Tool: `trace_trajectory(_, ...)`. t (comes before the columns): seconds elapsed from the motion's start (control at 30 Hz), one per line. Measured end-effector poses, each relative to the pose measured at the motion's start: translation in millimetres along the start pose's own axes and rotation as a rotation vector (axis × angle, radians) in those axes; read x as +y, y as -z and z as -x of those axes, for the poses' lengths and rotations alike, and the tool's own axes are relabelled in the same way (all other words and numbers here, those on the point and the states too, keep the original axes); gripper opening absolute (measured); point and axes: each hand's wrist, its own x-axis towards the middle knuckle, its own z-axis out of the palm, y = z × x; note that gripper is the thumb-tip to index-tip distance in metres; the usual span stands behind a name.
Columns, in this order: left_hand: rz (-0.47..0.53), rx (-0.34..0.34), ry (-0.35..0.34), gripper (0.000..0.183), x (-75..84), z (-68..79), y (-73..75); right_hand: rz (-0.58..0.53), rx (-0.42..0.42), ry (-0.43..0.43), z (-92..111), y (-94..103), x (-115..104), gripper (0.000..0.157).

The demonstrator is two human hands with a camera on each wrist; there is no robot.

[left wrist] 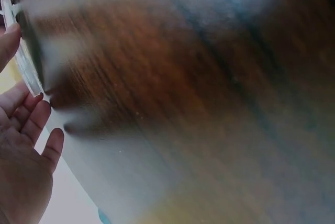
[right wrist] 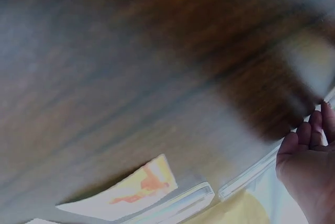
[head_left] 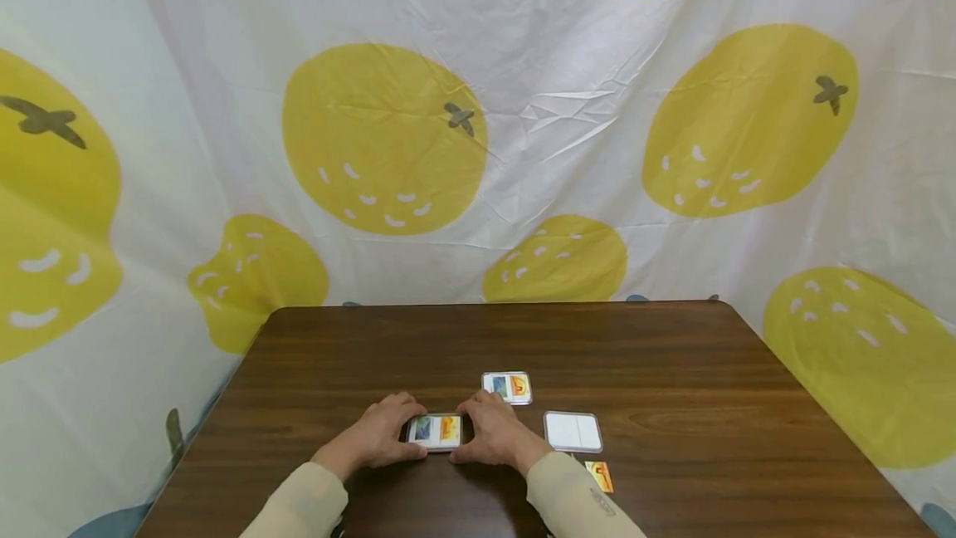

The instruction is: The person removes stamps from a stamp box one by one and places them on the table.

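Note:
A flat clear-rimmed plastic case point(head_left: 436, 432) with a bluish-green picture and an orange one on its white face is between my two hands. My left hand point(head_left: 382, 433) holds its left end, thumb at the near corner and fingers at the far one. At the right end, my right hand point(head_left: 493, 430) grips it the same way. The left wrist view catches the case's clear edge point(left wrist: 29, 62) from the side, above the tabletop, with my left hand point(left wrist: 26, 156) at its end. In the right wrist view, my right hand point(right wrist: 309, 169) shows, with the case mostly cut off.
On the brown wooden table point(head_left: 657, 364), a similar case point(head_left: 508, 388) with two pictures lies beyond my right hand. A case with a blank white face point(head_left: 573, 432) lies to the right, with a small orange picture card point(head_left: 600, 476) nearer me. A fruit-print cloth point(head_left: 538, 173) hangs behind.

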Motion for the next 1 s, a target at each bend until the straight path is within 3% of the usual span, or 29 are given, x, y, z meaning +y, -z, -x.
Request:
trace_trajectory(0.33, 0.010, 0.008, -0.010, 0.053, 1.1, 0.9, 1.8, -0.009, 0.003, -0.012, -0.6, -1.8, 3.3, 0.063)
trace_trajectory(0.63, 0.025, -0.030, 0.000, 0.054, 2.2, 0.8, 2.7, 0.007, 0.004, -0.015, -2.5, -1.0, 2.2, 0.059)
trace_trajectory(1.0, 0.036, 0.031, -0.028, 0.055, -1.7, -2.5, 1.1, 0.032, 0.014, -0.008, -2.4, -0.2, 2.3, 0.063)
